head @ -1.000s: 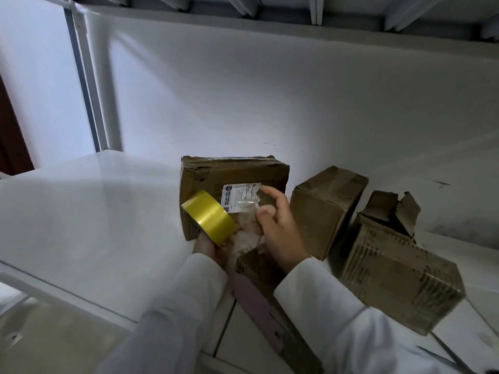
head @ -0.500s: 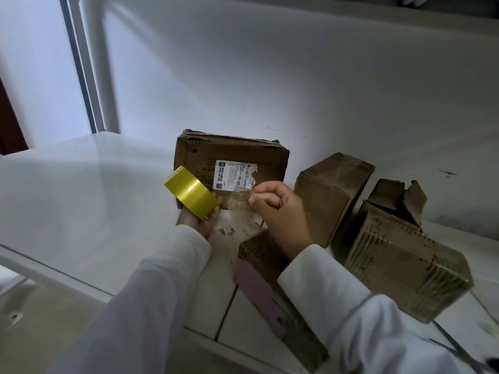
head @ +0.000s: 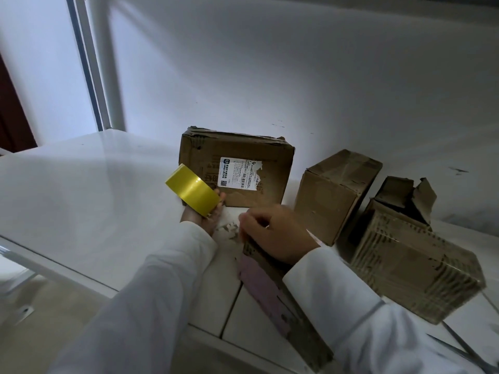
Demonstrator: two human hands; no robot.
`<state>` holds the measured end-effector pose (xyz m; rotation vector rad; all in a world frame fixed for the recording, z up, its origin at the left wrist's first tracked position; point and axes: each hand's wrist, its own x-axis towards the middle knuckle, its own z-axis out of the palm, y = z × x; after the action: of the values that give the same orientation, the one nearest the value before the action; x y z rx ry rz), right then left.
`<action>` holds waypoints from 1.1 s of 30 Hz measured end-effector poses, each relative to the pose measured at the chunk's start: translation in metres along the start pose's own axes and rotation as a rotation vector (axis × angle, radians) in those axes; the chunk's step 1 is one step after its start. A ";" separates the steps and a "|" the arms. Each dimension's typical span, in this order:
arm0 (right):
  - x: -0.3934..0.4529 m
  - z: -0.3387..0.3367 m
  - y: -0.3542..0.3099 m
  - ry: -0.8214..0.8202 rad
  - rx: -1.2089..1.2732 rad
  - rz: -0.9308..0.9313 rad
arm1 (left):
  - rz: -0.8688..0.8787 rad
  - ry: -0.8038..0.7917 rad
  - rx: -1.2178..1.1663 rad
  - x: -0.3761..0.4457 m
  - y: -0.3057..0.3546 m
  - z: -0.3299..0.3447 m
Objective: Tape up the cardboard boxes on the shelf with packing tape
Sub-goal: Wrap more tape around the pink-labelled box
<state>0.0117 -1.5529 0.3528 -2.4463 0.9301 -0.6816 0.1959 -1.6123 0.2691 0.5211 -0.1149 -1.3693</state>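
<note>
My left hand [head: 204, 221] holds a yellow roll of packing tape [head: 193, 188] just in front of a labelled cardboard box [head: 237, 168] that stands on the white shelf [head: 81, 201]. My right hand [head: 275, 233] is curled, its fingertips pinched together above the end of a flat box with a pink side [head: 267, 287]. A short clear strip with pale flecks [head: 229, 229] seems to run from the roll to those fingertips. To the right stand a tilted plain box [head: 332, 190] and a tape-wrapped box with torn open flaps [head: 410, 255].
The shelf's back wall [head: 297, 76] rises close behind the boxes. A white upright post [head: 108, 76] stands at the left rear corner. Scissors [head: 464, 349] lie at the bottom right. The shelf's front edge [head: 54, 263] drops to the floor on the left.
My right hand has come down from the labelled box's face to the end of the flat box. The left hand with the roll has drawn back slightly from the box.
</note>
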 end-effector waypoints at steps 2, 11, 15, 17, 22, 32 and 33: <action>-0.001 0.003 -0.005 -0.131 -0.176 0.011 | 0.002 -0.004 -0.002 -0.001 0.000 0.000; 0.009 0.005 -0.021 -0.368 -0.582 0.114 | -0.015 -0.012 0.056 0.003 0.001 -0.002; 0.017 0.005 -0.024 -0.491 -0.646 0.149 | -0.087 -0.037 0.161 0.004 0.006 -0.007; 0.021 0.004 -0.023 -0.526 -0.655 0.157 | -0.075 -0.028 0.144 0.005 0.006 -0.006; 0.013 0.008 -0.013 -0.354 -0.519 0.143 | 0.043 0.109 0.097 0.000 0.000 0.003; 0.011 0.005 0.003 0.262 0.567 0.224 | 0.320 0.093 0.847 -0.032 0.013 0.059; 0.009 0.004 0.001 0.281 0.582 0.201 | 0.365 0.086 0.952 -0.045 0.012 0.072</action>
<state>0.0191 -1.5591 0.3519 -1.7528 0.9046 -1.0662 0.1702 -1.5887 0.3477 1.2763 -0.7749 -0.8662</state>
